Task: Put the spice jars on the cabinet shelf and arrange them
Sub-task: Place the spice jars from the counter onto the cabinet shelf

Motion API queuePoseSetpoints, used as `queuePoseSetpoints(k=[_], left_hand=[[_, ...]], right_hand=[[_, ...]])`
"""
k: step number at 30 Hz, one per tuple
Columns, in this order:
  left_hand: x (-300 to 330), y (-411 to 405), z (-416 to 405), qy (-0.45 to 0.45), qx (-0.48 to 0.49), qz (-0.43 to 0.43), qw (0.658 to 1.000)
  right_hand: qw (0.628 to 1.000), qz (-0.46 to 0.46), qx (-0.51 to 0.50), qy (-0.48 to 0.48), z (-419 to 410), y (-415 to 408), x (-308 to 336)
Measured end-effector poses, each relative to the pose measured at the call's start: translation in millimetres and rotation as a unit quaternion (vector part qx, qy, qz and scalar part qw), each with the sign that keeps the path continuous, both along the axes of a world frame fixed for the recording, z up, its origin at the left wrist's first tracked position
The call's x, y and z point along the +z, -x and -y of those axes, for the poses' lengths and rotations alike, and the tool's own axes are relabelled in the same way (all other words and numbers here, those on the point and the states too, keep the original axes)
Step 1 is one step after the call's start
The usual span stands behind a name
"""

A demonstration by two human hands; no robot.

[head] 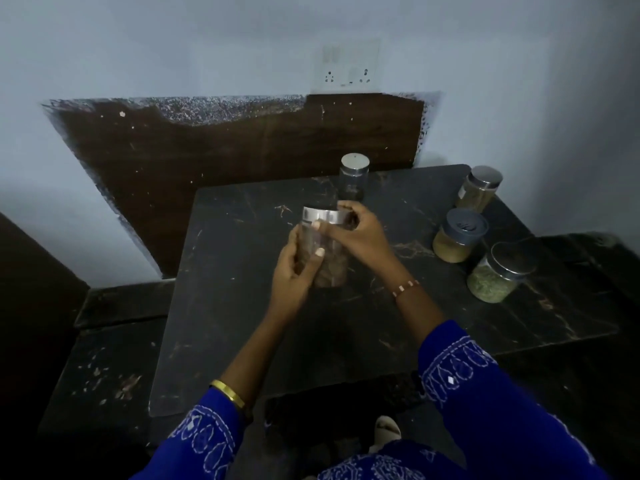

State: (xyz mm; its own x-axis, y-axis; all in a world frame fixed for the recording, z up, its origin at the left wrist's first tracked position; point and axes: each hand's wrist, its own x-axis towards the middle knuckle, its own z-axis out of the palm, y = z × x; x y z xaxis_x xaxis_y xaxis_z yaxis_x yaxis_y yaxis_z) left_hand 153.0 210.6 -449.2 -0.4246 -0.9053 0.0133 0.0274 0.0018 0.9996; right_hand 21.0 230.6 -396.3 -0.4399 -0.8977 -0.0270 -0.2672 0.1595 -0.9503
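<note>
- Head view looks down on a dark, scratched stone slab (pixel 346 341) set against a pale wall, with both hands raised over its middle.
- The left hand (pixel 294 271) is wrapped around the lower body of a clear jar with a steel lid (pixel 325 247), thumb across the front of the glass; the jar is held upright above the slab and holds a dark brown spice in its lower part.
- The right hand (pixel 353 230) is closed over the lid of that same jar, fingers curled round the far rim and thumb pressed on the steel band.
- Just behind the held jar, near the slab's back edge, stands a tall clear jar (pixel 354 180) with a steel cap; its contents are too dark to make out.
- Along the right side of the slab sit three more jars, well apart from the hands:
- a steel-lidded jar of yellowish powder (pixel 479 188), farthest back;
- a blue-lidded jar (pixel 459 235) about half full of mustard-coloured powder, in the middle;
- a steel-lidded jar of green dried leaves (pixel 498 273), nearest, leaning in this wide-angle view.
- Both forearms wear blue embroidered sleeves; a gold bangle (pixel 228 393) is on the left wrist and a beaded bracelet (pixel 405 287) on the right.
</note>
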Motion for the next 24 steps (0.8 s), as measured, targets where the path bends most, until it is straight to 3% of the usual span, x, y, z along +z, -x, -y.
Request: queuePoseSetpoints(k=[3,8,18,21,24], left_hand=[[14.8,11.4,5.4,0.044,-0.029,-0.015,0.998],[44.8,27.7,21.4,0.042,-0.023,-0.039,0.998],[82.2,83.4,47.9,-0.155,-0.083,-0.253,0.951],[93.2,106.9,52.9,-0.151,-0.077,-0.239,0.956],[108.1,132.8,59.6,-0.047,0.004,-0.136,0.990]], right_hand=[[1.000,-0.007,-0.017,0.008,-0.6,6.3,19.9],[0.995,0.075,0.029,0.054,-11.4,33.8,45.4],[0.977,0.175,0.066,0.099,-9.5,82.5,51.3],[0.973,0.195,0.033,0.116,-1.6,93.5,53.0],[0.970,0.178,-0.010,0.166,9.3,109.5,60.6]])
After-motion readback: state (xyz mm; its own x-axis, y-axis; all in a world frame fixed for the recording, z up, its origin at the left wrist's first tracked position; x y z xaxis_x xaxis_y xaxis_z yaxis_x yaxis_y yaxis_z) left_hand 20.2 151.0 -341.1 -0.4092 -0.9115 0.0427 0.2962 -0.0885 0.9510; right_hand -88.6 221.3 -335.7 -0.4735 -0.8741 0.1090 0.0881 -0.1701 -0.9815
